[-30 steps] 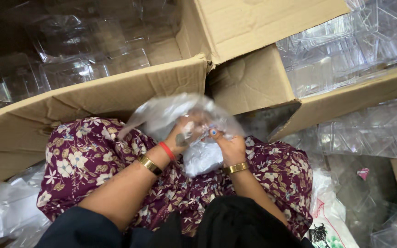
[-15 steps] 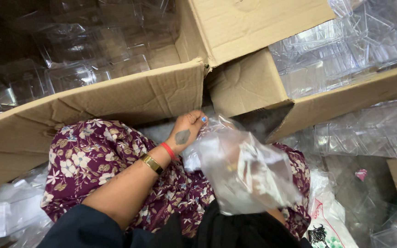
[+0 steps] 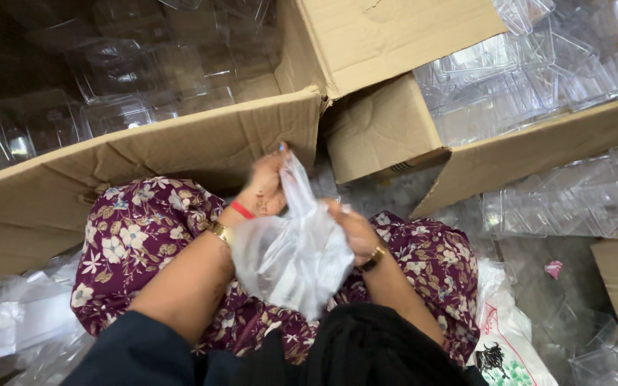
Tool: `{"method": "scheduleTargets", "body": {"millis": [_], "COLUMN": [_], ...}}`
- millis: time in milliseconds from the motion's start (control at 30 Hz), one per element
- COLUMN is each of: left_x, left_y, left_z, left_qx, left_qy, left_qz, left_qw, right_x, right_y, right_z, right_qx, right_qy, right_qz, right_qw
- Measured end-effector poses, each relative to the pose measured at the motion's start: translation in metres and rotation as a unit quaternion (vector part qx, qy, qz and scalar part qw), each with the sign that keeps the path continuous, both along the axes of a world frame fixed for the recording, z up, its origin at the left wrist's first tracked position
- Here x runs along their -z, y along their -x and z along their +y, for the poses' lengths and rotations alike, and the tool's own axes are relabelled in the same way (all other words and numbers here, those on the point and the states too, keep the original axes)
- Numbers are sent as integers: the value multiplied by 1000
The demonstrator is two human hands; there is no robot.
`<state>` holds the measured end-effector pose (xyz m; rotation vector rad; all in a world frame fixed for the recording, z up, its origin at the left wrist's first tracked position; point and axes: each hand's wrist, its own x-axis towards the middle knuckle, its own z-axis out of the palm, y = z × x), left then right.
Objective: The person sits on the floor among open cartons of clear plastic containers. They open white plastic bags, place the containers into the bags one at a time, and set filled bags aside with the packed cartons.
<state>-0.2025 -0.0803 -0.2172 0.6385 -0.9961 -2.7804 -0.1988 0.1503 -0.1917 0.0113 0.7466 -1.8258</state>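
Between cardboard boxes point(image 3: 180, 154), both hands point(image 3: 266, 187) grip a clear plastic bag point(image 3: 295, 254)

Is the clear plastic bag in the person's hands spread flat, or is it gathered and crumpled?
Gathered and crumpled: the left hand pinches the clear plastic bag at its top, the right hand grips its side, and it hangs in wrinkled folds.
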Motion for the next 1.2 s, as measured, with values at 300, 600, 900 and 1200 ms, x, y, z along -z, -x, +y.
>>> {"method": "scheduleTargets", "body": {"millis": [300, 600, 900, 1200], "left_x": [-82, -9, 5, -14], "left_y": [-25, -28, -28, -43], "left_z": [-14, 36, 49, 70], "left_qx": [86, -68, -59, 157], "left_qy": [-221, 180, 530, 24], "left_qz": [-10, -166, -262, -146], "left_qw": [971, 967, 804, 976], "right_x": [21, 24, -18, -52], "right_y": [40, 59, 28, 8], "right_z": [27, -1, -35, 40], "right_qx": [88, 135, -29, 191], "right_qy": [116, -533, -577, -388], "right_qz": [-102, 452, 421, 420], "right_qw": [984, 702, 699, 798]}}
